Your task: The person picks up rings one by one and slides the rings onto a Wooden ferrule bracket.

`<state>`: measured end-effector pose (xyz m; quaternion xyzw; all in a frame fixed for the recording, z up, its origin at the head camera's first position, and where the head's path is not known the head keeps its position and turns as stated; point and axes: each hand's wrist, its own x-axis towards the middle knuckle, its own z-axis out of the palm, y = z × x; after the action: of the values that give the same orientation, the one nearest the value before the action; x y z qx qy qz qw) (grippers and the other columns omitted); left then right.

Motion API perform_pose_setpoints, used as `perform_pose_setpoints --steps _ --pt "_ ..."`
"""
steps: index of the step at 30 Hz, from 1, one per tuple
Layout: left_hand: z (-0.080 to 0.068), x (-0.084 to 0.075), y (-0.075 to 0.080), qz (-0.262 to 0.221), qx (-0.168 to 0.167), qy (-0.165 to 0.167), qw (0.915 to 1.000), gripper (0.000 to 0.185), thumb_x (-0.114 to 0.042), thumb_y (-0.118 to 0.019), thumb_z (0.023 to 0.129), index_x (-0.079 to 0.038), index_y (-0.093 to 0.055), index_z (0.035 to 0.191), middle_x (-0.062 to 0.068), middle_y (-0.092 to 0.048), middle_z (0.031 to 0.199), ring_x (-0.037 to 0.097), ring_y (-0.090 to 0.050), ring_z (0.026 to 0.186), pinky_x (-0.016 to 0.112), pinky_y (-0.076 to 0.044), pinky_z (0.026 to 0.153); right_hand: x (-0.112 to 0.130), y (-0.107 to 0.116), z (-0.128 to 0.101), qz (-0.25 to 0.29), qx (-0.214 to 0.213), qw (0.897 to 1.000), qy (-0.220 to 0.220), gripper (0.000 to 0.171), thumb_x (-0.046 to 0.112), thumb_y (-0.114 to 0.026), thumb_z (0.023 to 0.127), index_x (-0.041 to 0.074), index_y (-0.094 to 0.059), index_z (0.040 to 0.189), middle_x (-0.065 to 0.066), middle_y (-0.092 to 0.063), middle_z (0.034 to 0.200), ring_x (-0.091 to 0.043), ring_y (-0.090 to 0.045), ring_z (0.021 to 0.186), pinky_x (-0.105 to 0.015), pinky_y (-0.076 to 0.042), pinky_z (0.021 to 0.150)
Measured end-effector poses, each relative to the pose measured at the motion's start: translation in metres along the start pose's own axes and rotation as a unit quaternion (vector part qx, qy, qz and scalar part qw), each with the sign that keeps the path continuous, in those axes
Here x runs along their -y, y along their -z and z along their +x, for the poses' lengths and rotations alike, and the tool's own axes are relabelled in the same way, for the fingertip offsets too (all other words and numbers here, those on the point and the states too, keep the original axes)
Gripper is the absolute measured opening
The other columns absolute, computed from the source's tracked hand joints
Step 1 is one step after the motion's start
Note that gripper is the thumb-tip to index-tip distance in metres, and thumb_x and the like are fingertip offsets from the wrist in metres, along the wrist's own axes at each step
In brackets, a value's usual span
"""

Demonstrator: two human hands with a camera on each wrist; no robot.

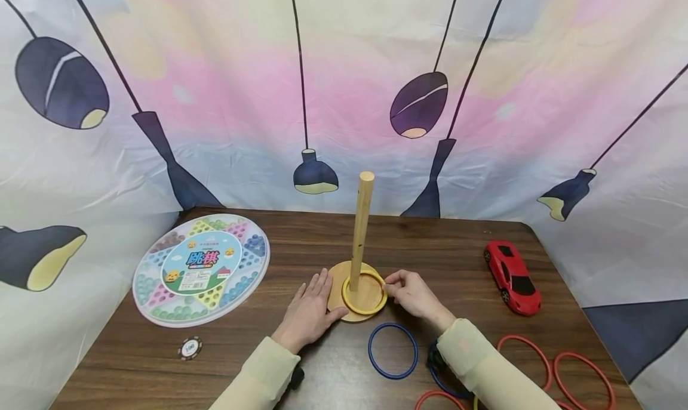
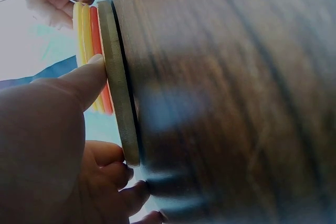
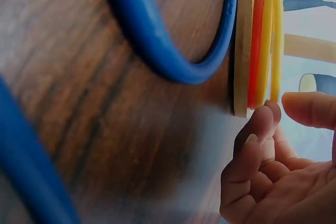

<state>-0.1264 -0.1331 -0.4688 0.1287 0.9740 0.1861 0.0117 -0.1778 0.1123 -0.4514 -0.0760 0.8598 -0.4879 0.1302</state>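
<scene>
Two hands: both at the peg base (image 1: 344,305).
Left hand (image 1: 309,311): flat, fingers spread, steadying the base's left edge.
Right hand (image 1: 411,293): nearer, pinching the yellow ring (image 1: 364,305) on its right.
Peg (image 1: 360,231): upright between them.

This looks like a makeshift recording booth set up for play with toys rather than a lived-in room. A printed fabric backdrop (image 1: 344,88) with hanging lamps drawn on it closes in the dark wooden table (image 1: 301,243) behind and on both sides. On that table, left of the wooden peg stand (image 1: 359,243), lies a Chinese checkers board (image 1: 201,270); right of it, a red toy car (image 1: 512,277).
</scene>
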Motion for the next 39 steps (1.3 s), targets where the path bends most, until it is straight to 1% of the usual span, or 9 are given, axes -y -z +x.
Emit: perform_pose_setpoints --steps 9,13,19,23,27,30,32,35,39 --pt "-0.002 0.000 -0.002 0.005 -0.001 -0.001 1.0000 0.083 -0.052 -0.057 0.094 0.005 -0.033 0.149 0.020 -0.027 0.156 0.036 -0.026 0.143 0.054 -0.025 0.113 -0.008 0.001 -0.004 0.010 0.006 1.000 -0.002 0.017 0.011 -0.065 0.091 -0.001 -0.064 0.102 -0.007 -0.060 0.075 -0.017 -0.056 0.062 -0.029 -0.046 0.057" --pt "-0.002 -0.001 -0.002 0.001 0.001 -0.001 1.0000 0.083 -0.052 -0.057 0.094 0.005 -0.033 0.149 0.020 -0.026 0.156 0.036 -0.026 0.143 0.054 -0.025 0.113 -0.008 0.008 -0.012 -0.003 0.010 1.000 0.005 0.020 0.015 -0.065 0.092 0.000 -0.064 0.105 -0.007 -0.061 0.076 -0.018 -0.057 0.063 -0.029 -0.048 0.059" --pt "-0.003 -0.001 -0.002 0.002 0.005 0.002 1.0000 0.083 -0.052 -0.056 0.094 0.005 -0.032 0.149 0.019 -0.026 0.156 0.035 -0.025 0.144 0.053 -0.024 0.113 -0.004 0.030 -0.034 -0.046 0.013 0.999 0.020 0.023 0.020 -0.065 0.093 0.002 -0.063 0.108 -0.005 -0.060 0.077 -0.017 -0.057 0.066 -0.029 -0.047 0.060" --pt "-0.002 0.001 -0.001 0.008 0.002 0.002 1.0000 0.084 -0.053 -0.056 0.094 0.005 -0.031 0.149 0.020 -0.026 0.156 0.035 -0.025 0.143 0.053 -0.024 0.113 -0.006 0.047 -0.050 -0.083 0.000 0.997 0.009 0.026 0.022 -0.065 0.094 0.002 -0.062 0.111 -0.003 -0.057 0.078 -0.015 -0.053 0.066 -0.028 -0.045 0.059" --pt "-0.002 0.001 -0.001 0.005 -0.001 0.000 1.0000 0.083 -0.052 -0.056 0.094 0.005 -0.031 0.149 0.020 -0.026 0.156 0.036 -0.025 0.143 0.054 -0.024 0.113 -0.013 0.069 -0.069 -0.119 -0.005 0.993 -0.007 0.032 0.027 -0.064 0.095 0.001 -0.062 0.114 -0.001 -0.058 0.080 -0.014 -0.052 0.068 -0.028 -0.044 0.059" --pt "-0.001 0.001 0.000 0.001 -0.002 0.004 1.0000 0.084 -0.052 -0.056 0.094 0.005 -0.031 0.149 0.021 -0.026 0.156 0.036 -0.025 0.143 0.054 -0.024 0.113 -0.018 0.090 -0.085 -0.157 -0.014 0.987 -0.024 0.043 0.038 -0.063 0.095 0.001 -0.061 0.116 0.000 -0.059 0.081 -0.014 -0.051 0.067 -0.029 -0.043 0.058" --pt "-0.001 0.002 0.000 0.001 -0.005 0.006 1.0000 0.084 -0.052 -0.057 0.094 0.005 -0.030 0.149 0.021 -0.026 0.156 0.036 -0.025 0.143 0.054 -0.024 0.113 -0.020 0.104 -0.097 -0.188 -0.027 0.981 -0.044 0.052 0.046 -0.061 0.094 0.001 -0.060 0.119 0.000 -0.059 0.081 -0.014 -0.051 0.065 -0.030 -0.042 0.055" --pt "-0.001 0.003 0.000 0.006 -0.006 0.006 0.9999 0.085 -0.053 -0.056 0.094 0.005 -0.030 0.149 0.021 -0.026 0.156 0.036 -0.025 0.143 0.054 -0.024 0.113 -0.028 0.128 -0.113 -0.237 -0.048 0.967 -0.082 0.063 0.056 -0.057 0.092 0.002 -0.057 0.123 -0.002 -0.063 0.084 -0.016 -0.054 0.067 -0.033 -0.042 0.054" --pt "-0.001 0.003 -0.001 0.008 -0.007 0.002 0.9999 0.084 -0.053 -0.055 0.094 0.005 -0.030 0.149 0.021 -0.026 0.156 0.036 -0.025 0.143 0.054 -0.024 0.113 -0.047 0.159 -0.130 -0.273 -0.073 0.949 -0.141 0.071 0.062 -0.053 0.091 -0.001 -0.055 0.125 -0.010 -0.066 0.096 -0.022 -0.060 0.077 -0.038 -0.044 0.057"
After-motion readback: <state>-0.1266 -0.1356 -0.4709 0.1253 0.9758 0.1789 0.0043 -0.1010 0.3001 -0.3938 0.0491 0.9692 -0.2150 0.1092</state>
